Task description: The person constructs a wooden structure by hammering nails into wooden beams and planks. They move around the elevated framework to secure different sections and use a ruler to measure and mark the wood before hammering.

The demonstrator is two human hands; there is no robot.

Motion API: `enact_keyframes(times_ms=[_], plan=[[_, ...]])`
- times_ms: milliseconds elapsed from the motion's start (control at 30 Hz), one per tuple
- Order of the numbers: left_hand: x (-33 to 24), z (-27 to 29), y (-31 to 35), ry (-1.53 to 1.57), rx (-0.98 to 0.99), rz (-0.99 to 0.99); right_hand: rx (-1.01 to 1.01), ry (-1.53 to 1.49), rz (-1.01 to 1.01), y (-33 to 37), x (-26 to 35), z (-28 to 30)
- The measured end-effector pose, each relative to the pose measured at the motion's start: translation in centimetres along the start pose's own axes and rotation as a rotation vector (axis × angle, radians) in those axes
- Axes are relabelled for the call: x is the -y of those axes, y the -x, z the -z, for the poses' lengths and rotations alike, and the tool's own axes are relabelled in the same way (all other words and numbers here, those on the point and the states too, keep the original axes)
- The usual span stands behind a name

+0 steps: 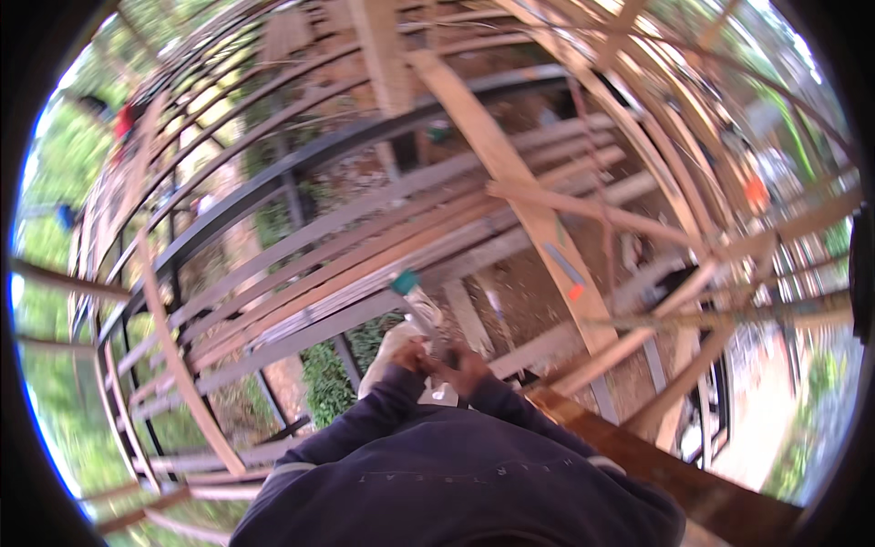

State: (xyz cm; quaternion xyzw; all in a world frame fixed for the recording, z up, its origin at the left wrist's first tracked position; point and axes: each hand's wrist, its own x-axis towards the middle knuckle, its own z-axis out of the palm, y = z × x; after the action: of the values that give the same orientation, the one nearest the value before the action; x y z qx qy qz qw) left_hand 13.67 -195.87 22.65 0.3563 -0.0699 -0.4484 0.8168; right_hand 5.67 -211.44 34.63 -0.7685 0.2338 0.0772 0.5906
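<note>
Left hand [407, 354] and right hand [467, 365] meet close together just above the dark blue sleeves. Both are curled around the lower end of a slim clear plastic tube with a teal cap [415, 296]; how tight each grip is cannot be told, the fingers being small and blurred. The tube slants up and to the left from the hands, cap end farthest from them. Just under the hands shows a white shoe [387, 356]. To the right of the right hand, a brown wooden plank [656, 456] runs off to the lower right. Beyond the hands, pale timber battens [510, 178] cross a black metal frame [301, 164]; ground and green plants lie well below.
</note>
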Motion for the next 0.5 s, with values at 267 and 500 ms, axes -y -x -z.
enact_keyframes(times_ms=[267,500], plan=[[-2.2,0.9,-17.7,0.172,-0.539,0.390,-0.118,0.130,-0.031,-13.2,-0.7,5.4],[-7.4,1.7,-32.3,-0.593,-0.431,0.628,-0.280,0.164,-0.315,-25.0,-2.8,15.4]])
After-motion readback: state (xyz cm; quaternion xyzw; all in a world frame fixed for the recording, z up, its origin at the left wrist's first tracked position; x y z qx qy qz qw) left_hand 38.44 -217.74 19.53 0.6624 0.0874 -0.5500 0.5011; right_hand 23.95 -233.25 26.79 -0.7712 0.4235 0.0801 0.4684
